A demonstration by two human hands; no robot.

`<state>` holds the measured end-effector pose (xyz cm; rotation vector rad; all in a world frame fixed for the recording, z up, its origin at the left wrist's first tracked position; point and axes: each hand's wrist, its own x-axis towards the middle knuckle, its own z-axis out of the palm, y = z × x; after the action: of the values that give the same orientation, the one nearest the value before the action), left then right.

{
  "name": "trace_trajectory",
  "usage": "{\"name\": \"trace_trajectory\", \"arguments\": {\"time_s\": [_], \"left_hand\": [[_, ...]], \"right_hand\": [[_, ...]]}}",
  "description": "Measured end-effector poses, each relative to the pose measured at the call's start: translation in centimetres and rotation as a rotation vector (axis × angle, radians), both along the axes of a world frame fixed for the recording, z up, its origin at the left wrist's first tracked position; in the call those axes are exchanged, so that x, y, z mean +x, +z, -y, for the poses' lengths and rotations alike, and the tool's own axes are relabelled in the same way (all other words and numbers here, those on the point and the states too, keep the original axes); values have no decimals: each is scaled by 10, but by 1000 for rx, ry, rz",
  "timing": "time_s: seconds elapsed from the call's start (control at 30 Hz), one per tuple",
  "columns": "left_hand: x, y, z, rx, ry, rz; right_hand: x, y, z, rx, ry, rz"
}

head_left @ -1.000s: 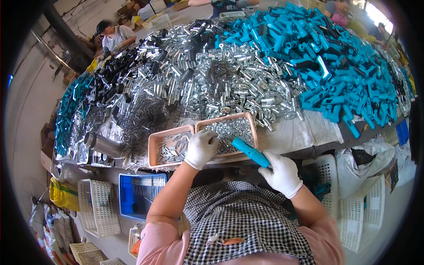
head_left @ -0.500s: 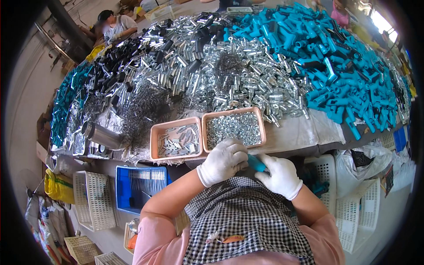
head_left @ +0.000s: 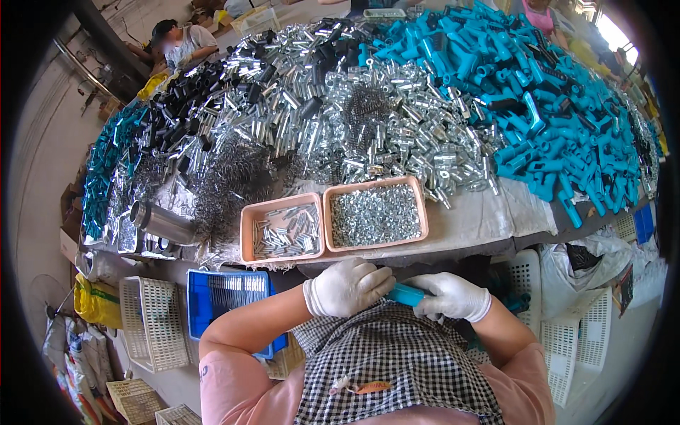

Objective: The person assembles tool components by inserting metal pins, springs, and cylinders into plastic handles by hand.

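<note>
At far left, the bench (head_left: 453, 225) carries a teal heap (head_left: 103, 180), then black sleeves (head_left: 170, 117) and loose springs (head_left: 234, 173). Nearer the front edge, the left tray (head_left: 247, 237) holds slim metal pins, a part of its bottom showing; beside it, the right tray (head_left: 375, 246) is well filled with small metal pieces. Silver fittings (head_left: 397, 142) are heaped behind.

Below the trays, the left hand (head_left: 349, 287) has its fingers bent in at the near end of the teal piece (head_left: 406, 295); whether they pinch a small part cannot be told. The teal piece lies between both hands, in front of the bench edge. The right hand (head_left: 453, 296) has its fingers closed around its other end.

At right, a large pile of teal pieces (head_left: 559, 138) lies loose. Assessment: one piece is in hand, apparently unfinished; ample stock is left. Whether any heaped piece is complete cannot be determined.
</note>
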<state>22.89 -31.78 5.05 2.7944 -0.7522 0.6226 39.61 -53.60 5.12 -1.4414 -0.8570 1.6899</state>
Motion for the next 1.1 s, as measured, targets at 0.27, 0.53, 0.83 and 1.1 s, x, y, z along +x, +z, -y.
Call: {"name": "trace_trajectory", "arguments": {"time_s": [0.27,0.53,0.83,1.1], "left_hand": [[50,2,5,-59,125,-482],[111,-41,-30,-78,670,-515],[80,-39,-34,-330,707,-259],[48,-24,-40,-610,634,30]], "right_hand": [[13,11,-3,375,135,751],[16,10,19,127,-579,-97],[7,-9,18,187,-607,-399],[-9,-13,-5,164,-592,-599]]}}
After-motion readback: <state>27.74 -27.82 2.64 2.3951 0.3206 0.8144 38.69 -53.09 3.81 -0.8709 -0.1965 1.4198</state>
